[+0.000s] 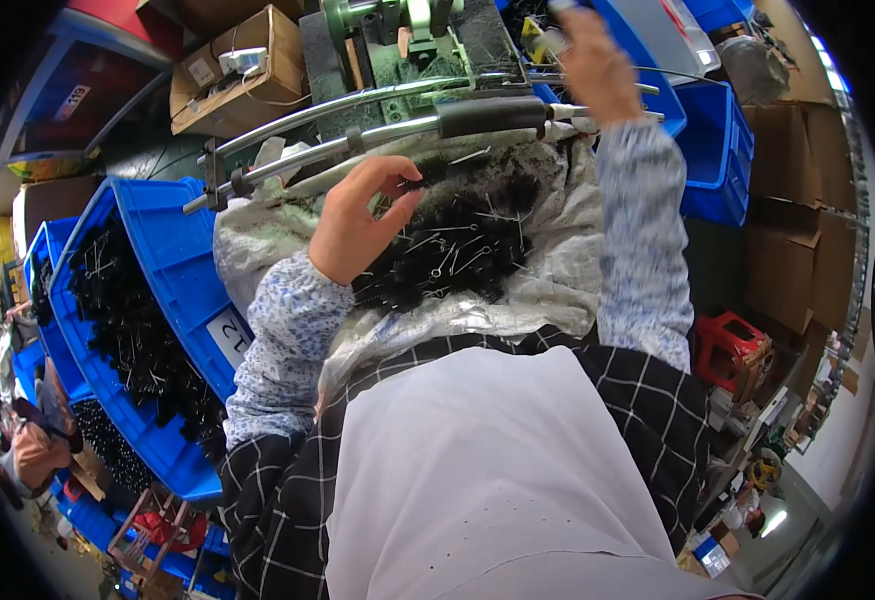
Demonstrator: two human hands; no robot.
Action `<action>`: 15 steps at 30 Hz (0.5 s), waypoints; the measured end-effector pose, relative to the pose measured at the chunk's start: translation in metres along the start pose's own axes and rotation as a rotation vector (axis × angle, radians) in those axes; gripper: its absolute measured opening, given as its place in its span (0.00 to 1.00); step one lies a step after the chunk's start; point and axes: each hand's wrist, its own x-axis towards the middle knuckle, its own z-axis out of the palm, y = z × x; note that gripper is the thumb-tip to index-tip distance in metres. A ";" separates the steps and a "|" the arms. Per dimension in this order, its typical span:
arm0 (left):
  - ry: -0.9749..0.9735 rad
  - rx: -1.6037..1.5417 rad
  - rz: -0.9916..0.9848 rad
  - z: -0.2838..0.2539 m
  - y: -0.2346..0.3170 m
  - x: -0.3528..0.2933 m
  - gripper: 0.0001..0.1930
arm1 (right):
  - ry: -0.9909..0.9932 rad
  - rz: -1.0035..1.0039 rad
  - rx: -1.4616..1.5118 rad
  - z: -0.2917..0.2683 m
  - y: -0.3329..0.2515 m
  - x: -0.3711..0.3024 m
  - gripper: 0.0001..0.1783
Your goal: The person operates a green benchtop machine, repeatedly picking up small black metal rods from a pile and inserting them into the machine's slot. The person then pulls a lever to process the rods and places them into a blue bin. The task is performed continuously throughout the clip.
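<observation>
pale cloth (498,470) is spread nearest, with checked fabric (648,440) showing at both sides. past that, a grey-white sheet (570,250) is heaped with black bristled pieces (458,250) on thin wire stems, badly tangled. risk: if one is tugged by its stem, neighbours could be dragged along or wires bent; if the sheet is shifted, loose ones could be spilled.

left hand (353,220) is held over the heap's upper left, thumb and index curled almost together; something small and dark seems to be pinched at the tips, not certain. to the left, a blue bin (173,240) is loaded with similar black pieces (138,320).

ahead, metal rails (343,150) are set across the reach, one fitted with a black tube (493,117); the right floral sleeve (643,220) could be snagged there. right hand (603,70) is extended past them, blurred; finger opening and grip can't be told.

behind: machine (418,45), partly blocked by the rails; cardboard box (193,112) at left, second blue bin (733,140) at right.
</observation>
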 end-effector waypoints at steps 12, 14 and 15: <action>-0.333 0.152 -0.294 0.001 -0.005 -0.050 0.17 | -0.117 0.091 -0.126 0.042 -0.048 -0.001 0.14; -0.684 0.485 -0.253 0.009 -0.010 -0.063 0.17 | 0.006 0.043 -0.222 0.061 -0.029 0.009 0.14; -0.633 0.555 -0.195 0.016 -0.025 -0.075 0.17 | -0.010 0.053 -0.238 0.065 -0.026 0.014 0.13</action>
